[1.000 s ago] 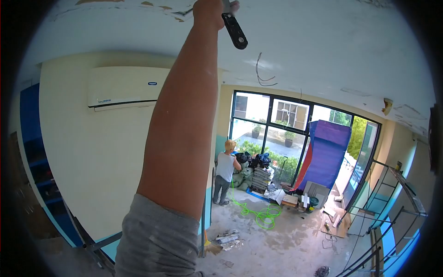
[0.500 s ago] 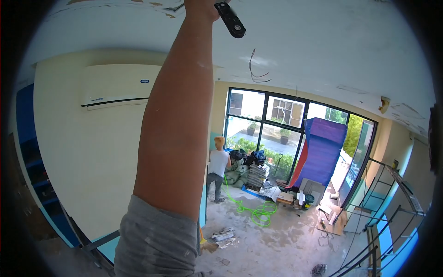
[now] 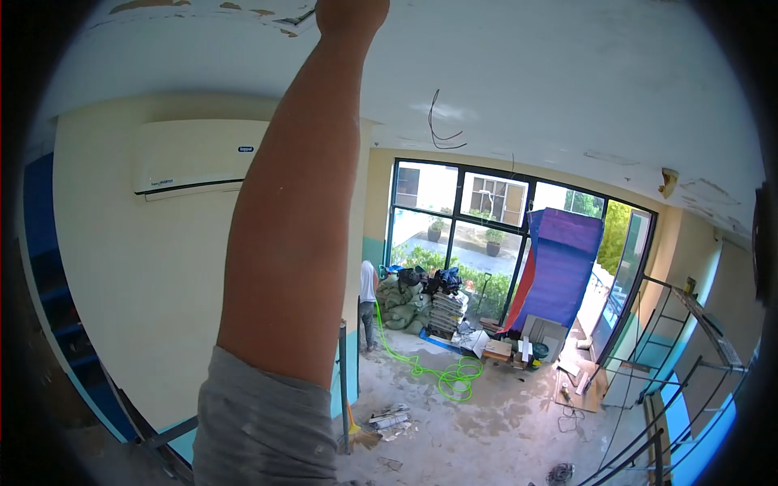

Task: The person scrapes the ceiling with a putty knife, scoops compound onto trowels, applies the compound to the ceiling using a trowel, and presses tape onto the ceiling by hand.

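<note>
My left hand [image 3: 353, 14] is raised to the top edge of the view, close under the white ceiling [image 3: 519, 65]. Only the wrist and the heel of the hand show; the fingers and anything in them lie beyond the frame. The bare forearm and a grey sleeve [image 3: 263, 421] fill the left centre. A damaged patch with a dark-edged opening [image 3: 298, 19] and peeling paint is just left of the hand. My right hand is out of sight.
Thin wires [image 3: 438, 130] hang from the ceiling. A wall air conditioner [image 3: 194, 158] is at left, metal scaffolding [image 3: 689, 373] at right. Below are a bright green hose [image 3: 458, 379], stacked sacks [image 3: 446, 314], a broom [image 3: 362, 437] and a person [image 3: 368, 292] in a white top.
The black handle end beside my hand has left the view. My hand and forearm have shifted slightly left and up. The person by the sacks has moved left and is partly hidden.
</note>
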Tool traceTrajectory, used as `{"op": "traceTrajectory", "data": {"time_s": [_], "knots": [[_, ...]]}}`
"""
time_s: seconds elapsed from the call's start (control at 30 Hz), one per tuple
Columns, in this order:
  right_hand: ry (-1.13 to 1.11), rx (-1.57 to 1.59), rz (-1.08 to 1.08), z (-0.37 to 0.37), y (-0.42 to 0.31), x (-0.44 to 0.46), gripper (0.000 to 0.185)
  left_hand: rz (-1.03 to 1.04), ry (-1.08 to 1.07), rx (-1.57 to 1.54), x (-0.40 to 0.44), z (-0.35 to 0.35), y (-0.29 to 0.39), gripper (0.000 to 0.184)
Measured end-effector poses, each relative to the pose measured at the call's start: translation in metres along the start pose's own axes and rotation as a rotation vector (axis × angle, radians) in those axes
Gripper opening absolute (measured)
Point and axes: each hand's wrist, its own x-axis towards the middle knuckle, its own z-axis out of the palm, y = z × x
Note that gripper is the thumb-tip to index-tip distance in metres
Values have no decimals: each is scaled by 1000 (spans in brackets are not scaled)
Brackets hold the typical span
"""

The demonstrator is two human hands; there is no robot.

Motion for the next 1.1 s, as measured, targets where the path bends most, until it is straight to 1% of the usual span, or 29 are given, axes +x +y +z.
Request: {"op": "traceTrajectory", "data": {"time_s": [0.03, 0.07, 0.13, 0.17, 0.2, 0.23, 0.27, 0.3, 0.33, 0.37, 0.4, 0.43, 0.53, 0.63, 0.7, 0.73, 0.77, 0.8, 0.83, 0.87, 0.9, 0.93, 1.0, 1.07, 1.1], "knots": [[-8, -60, -24, 2, 5, 12, 79, 28, -88, 55, 2, -8, 0, 15], [5, -203, -124, 21, 33, 48, 71, 57, -175, 109, 4, -16, 1, 17], [78, -500, -319, 54, 83, 114, 61, 38, -288, 131, 9, -32, 7, 19], [-33, -679, -308, 46, 70, 116, 49, 29, -345, 141, 10, -33, 6, 21], [75, -635, -449, 45, 60, 113, 47, 16, -278, 76, 9, -30, 4, 21], [185, -588, -588, 55, 71, 132, 46, 2, -211, 9, 5, -19, -3, 21], [296, -537, -725, 53, 61, 128, 44, -13, -143, -58, 4, -17, -5, 21], [137, -494, -603, 44, 50, 128, 48, -81, -161, -75, 4, -14, -5, 21], [146, -319, -508, 24, 21, 100, 55, -151, -176, -93, 5, -16, 0, 21], [169, -126, -420, -12, -40, 41, 64, -223, -191, -112, 5, -18, 3, 21], [206, 65, -342, -50, -105, -20, 75, -234, -193, -137, 5, -20, 5, 21], [150, 101, -319, -63, -114, -18, 99, -246, -196, -162, 5, -22, 6, 21], [268, 119, -525, -92, -134, -21, 95, -233, -176, -234, 6, -22, 6, 22], [265, 101, -596, -145, -166, -45, 97, -234, -138, -257, 3, -18, 5, 20], [151, 139, -495, -191, -204, -83, 99, -205, -124, -206, 1, -16, 4, 19], [212, 50, -579, -212, -216, -93, 99, -170, -123, -155, 0, -15, 2, 18], [198, 18, -623, -235, -230, -108, 100, -135, -123, -104, -1, -14, 2, 18], [312, -181, -670, -259, -251, -130, 99, -128, -114, -94, -1, -13, 2, 17], [336, -144, -751, -276, -250, -129, 100, -122, -107, -83, -1, -13, 1, 16], [386, -123, -781, -293, -263, -141, 101, -117, -100, -72, -1, -12, 0, 16], [401, -123, -779, -312, -280, -162, 99, -62, -96, -17, -2, -10, -1, 16], [429, -154, -704, -327, -302, -185, 95, -7, -92, 38, -4, -7, -3, 16], [565, -169, -697, -343, -325, -213, 91, 85, -94, 158, -4, -11, 0, 17], [677, -249, -789, -352, -332, -217, 88, 162, -110, 292, -4, -25, 8, 18], [732, -290, -834, -357, -335, -219, 87, 144, -105, 241, -5, -21, 5, 19]]}}
